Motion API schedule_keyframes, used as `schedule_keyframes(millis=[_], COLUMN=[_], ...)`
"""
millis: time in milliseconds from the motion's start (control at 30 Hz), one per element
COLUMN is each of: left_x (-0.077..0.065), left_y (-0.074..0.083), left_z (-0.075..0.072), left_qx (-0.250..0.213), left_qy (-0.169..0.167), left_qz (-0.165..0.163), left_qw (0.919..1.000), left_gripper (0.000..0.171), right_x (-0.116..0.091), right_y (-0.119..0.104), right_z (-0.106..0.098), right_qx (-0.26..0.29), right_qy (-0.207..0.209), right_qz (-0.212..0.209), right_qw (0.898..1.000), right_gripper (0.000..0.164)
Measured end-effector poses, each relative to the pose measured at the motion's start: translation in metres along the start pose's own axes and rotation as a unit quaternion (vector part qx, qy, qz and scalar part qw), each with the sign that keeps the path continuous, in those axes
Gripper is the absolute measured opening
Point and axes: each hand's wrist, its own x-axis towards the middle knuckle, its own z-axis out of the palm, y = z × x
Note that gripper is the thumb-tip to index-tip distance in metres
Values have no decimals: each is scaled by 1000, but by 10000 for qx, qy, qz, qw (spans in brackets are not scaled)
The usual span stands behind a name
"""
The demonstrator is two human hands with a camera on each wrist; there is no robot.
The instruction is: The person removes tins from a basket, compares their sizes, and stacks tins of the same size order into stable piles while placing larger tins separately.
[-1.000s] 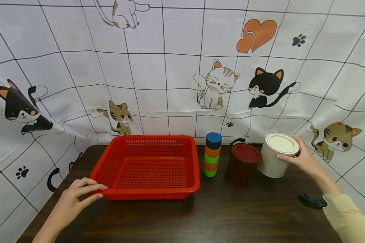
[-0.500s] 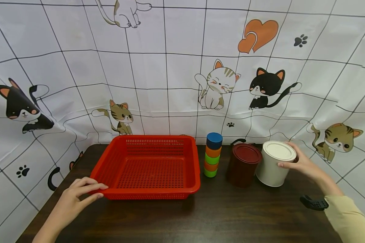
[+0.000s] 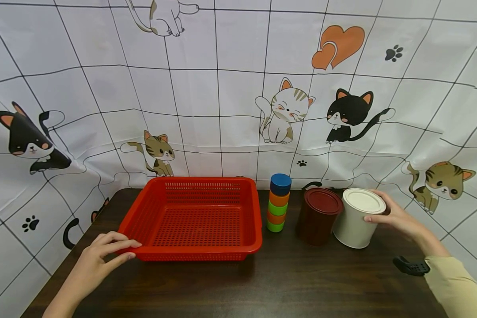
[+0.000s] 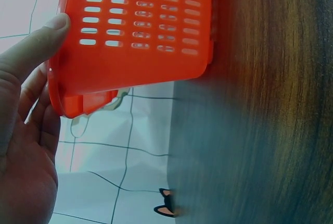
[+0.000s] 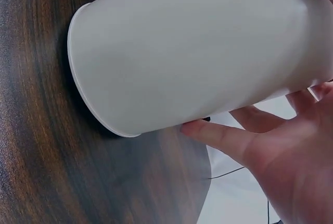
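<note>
My left hand [image 3: 95, 260] holds the near left corner of a red plastic basket [image 3: 198, 250], its sides and floor pierced with slots. In the left wrist view the thumb [image 4: 49, 34] presses the outside of the rim and the fingers lie behind it. At the right, a cream-white lidded can [image 3: 353, 227] stands upright in the grip of my right hand [image 3: 399, 221], with the thumb in front and the other fingers around its right and far side. The right wrist view shows the can's bottom rim [image 5: 78, 73] right at the table top.
Close to the white can's left stands a dark red lidded can [image 3: 318, 225]. Between it and the basket is an upright stack of blue, orange and green round pieces [image 3: 278, 201]. A cat-print white sheet [image 3: 238, 97] hangs behind the dark wooden table [image 3: 302, 282].
The white can has come lower and nearer, and slightly left toward the dark red can, with my right hand around it. My left hand and the basket have stayed in place.
</note>
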Motion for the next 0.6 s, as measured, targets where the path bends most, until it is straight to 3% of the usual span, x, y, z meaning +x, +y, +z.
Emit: schedule_keyframes(millis=[600], left_x=[1], left_y=[2], left_z=[-1], left_qx=[24], left_qy=[-13], left_qz=[-2], left_qw=[10000], left_gripper=[42], right_x=[0], right_y=[3], right_z=[-6], right_qx=[275], right_qy=[-288], right_qz=[-56], right_qw=[9992], right_gripper=[82])
